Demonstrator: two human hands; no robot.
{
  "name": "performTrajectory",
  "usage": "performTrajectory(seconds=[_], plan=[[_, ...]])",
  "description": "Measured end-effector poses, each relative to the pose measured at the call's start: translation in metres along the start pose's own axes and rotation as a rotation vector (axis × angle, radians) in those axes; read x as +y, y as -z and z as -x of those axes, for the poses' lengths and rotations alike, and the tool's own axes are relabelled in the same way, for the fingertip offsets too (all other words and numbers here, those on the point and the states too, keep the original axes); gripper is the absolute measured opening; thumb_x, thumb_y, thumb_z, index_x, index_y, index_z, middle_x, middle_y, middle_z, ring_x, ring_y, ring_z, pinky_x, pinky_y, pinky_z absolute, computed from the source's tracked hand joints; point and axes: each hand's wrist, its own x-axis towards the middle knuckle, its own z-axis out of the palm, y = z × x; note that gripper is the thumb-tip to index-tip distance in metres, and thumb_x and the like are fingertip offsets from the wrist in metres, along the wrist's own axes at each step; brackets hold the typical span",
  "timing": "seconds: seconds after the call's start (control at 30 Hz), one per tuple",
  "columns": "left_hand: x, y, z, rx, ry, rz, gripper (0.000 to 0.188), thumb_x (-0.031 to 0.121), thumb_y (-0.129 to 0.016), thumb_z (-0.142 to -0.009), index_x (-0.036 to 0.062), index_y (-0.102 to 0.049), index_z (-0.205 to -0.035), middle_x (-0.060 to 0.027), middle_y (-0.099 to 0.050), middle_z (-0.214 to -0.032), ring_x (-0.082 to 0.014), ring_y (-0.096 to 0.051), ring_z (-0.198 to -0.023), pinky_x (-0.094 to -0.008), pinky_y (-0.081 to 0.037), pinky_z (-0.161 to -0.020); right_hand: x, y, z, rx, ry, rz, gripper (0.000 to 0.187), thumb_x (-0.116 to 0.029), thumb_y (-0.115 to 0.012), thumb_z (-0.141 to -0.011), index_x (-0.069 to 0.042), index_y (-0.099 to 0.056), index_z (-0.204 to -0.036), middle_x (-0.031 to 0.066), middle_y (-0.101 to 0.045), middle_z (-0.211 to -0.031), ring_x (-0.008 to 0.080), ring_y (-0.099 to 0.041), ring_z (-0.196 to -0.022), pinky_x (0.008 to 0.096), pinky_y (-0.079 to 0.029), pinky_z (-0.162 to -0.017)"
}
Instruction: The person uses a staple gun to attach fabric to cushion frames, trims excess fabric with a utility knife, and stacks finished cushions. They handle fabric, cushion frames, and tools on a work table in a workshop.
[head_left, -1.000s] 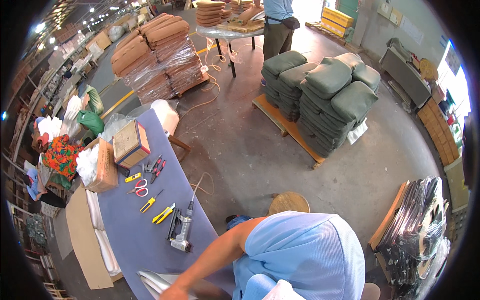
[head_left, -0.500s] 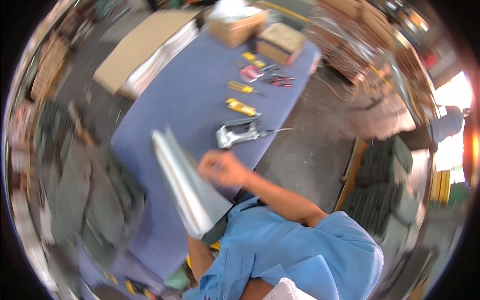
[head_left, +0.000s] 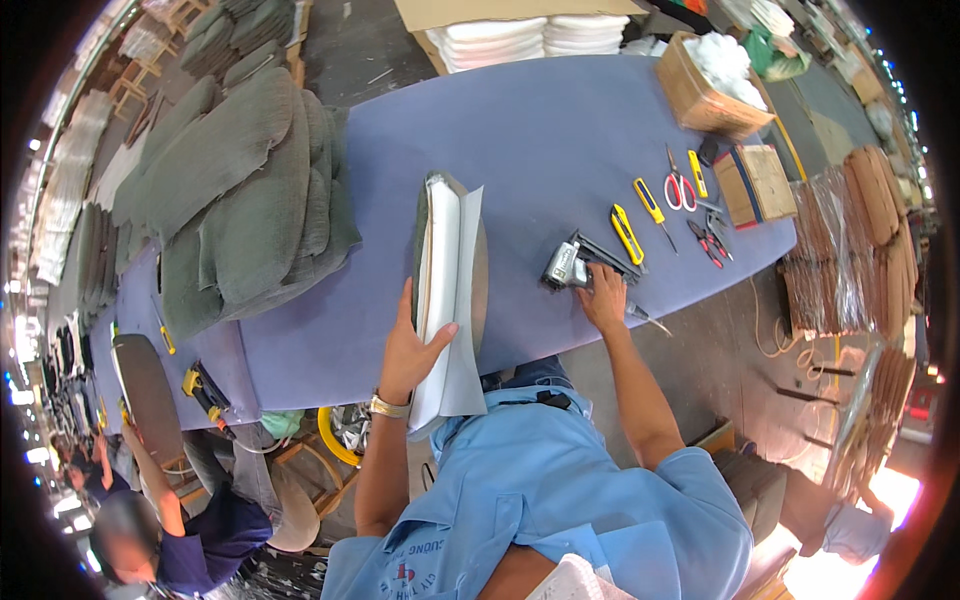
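My left hand (head_left: 405, 350) grips a padded seat panel (head_left: 437, 290) standing on its edge, with the thumb on one face. White padding, a thin tan board edge and dark grey fabric show along it. A loose pale grey sheet (head_left: 466, 290) lies against its right side. My right hand (head_left: 603, 298) has its fingers curled around the handle of a silver and black staple gun (head_left: 567, 266), which lies on the blue-covered table (head_left: 540, 130). An air hose fitting sticks out beside my right wrist.
Right of the staple gun lie yellow cutters (head_left: 627, 235), a yellow screwdriver (head_left: 650, 202), red-handled scissors (head_left: 680, 190) and pliers (head_left: 705, 243). Boxes (head_left: 712, 105) stand behind them. Grey fabric pads (head_left: 250, 190) pile up at left. A co-worker (head_left: 200, 540) holds a dark panel (head_left: 148, 390) at lower left.
My right hand has moved from beside the panel onto the staple gun. The panel is now more upright, and my left hand shows on it. The whole view has turned.
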Motion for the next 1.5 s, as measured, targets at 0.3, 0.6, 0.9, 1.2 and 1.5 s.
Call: performTrajectory(seconds=[0.3, 0.6, 0.9, 1.2, 1.5], plan=[[0.052, -0.02, -0.024, 0.068, 0.169, -0.355, 0.067, 0.049, -0.056, -0.102, -0.002, -0.052, -0.145, -0.0308, -0.068, -0.121, -0.0449, -0.066, -0.115, -0.0471, -0.051, -0.098, 0.033, 0.015, -0.062, 0.018, -0.036, -0.387, 0.051, -0.03, -0.082, -0.085, -0.007, -0.064, -0.127, 0.0132, -0.07, -0.115, 0.0303, -0.067, -0.103, 0.042, -0.053, -0.092], [0.084, -0.088, -0.139, 0.374, -0.087, -0.444, 0.045, 0.039, -0.047, -0.106, 0.0037, -0.073, -0.117, -0.0252, -0.073, -0.099, -0.048, -0.069, -0.09, -0.0511, -0.054, -0.079, -0.094, 0.083, -0.107, -0.137, 0.168, -1.138, 0.046, -0.028, -0.072, -0.095, -0.007, -0.062, -0.134, 0.0118, -0.066, -0.13, 0.0253, -0.068, -0.106, 0.0366, -0.057, -0.088], [0.15, -0.113, -0.083, 0.479, -0.121, -0.151, 0.039, 0.031, -0.052, -0.107, -0.0002, -0.072, -0.12, -0.0206, -0.076, -0.102, -0.0322, -0.072, -0.079, -0.0427, -0.054, -0.074, -0.136, 0.131, -0.131, -0.061, 0.445, -1.2, 0.039, -0.013, -0.073, -0.089, -0.009, -0.067, -0.128, 0.0105, -0.065, -0.133, 0.0222, -0.066, -0.106, 0.0325, -0.055, -0.088], [0.205, -0.101, -0.057, 0.729, -0.351, 0.054, 0.036, 0.02, -0.053, -0.107, -0.0014, -0.065, -0.134, -0.021, -0.065, -0.138, -0.0298, -0.064, -0.127, -0.0385, -0.051, -0.103, -0.167, 0.216, -0.148, 0.009, 0.905, -1.184, 0.054, 0.008, -0.071, -0.075, -0.007, -0.068, -0.127, 0.0151, -0.064, -0.139, 0.0257, -0.064, -0.117, 0.0339, -0.053, -0.09], [0.204, -0.114, -0.03, 0.685, -0.487, -0.134, 0.034, 0.022, -0.056, -0.106, -0.0011, -0.07, -0.127, -0.0244, -0.063, -0.14, -0.0355, -0.065, -0.125, -0.0414, -0.052, -0.102, -0.163, 0.215, -0.141, 0.02, 0.922, -1.286, 0.017, -0.002, -0.081, -0.082, -0.004, -0.079, -0.098, 0.0129, -0.067, -0.132, 0.0228, -0.067, -0.109, 0.0348, -0.055, -0.089]])
